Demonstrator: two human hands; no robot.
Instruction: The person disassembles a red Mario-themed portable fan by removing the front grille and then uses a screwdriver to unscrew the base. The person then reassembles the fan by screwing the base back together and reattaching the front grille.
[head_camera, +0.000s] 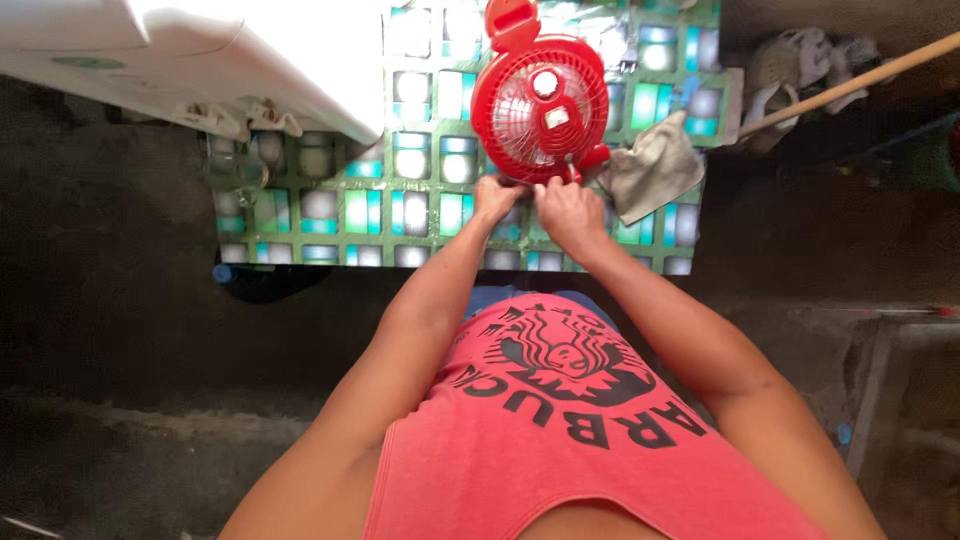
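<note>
A red fan (541, 100) lies flat on the worktop (300, 215), grille up, close to the middle of the near edge and a little toward the right. Its long axis runs away from the person: the handle end points at the far edge and the base end points back at the body. Both hands meet at that near base end, side by side and touching the fan's lower rim. The left hand (497, 195) has its fingers curled onto the rim; the right hand (566, 210) sits just beside it, fingers bent down over the same spot. Whether either hand pinches a small part there cannot be told. Both arms reach equally far. A grey cloth (655, 165) lies crumpled just right of the fan, near the right edge. A white sheet (230, 55) overhangs the far left corner. No containers show.
</note>
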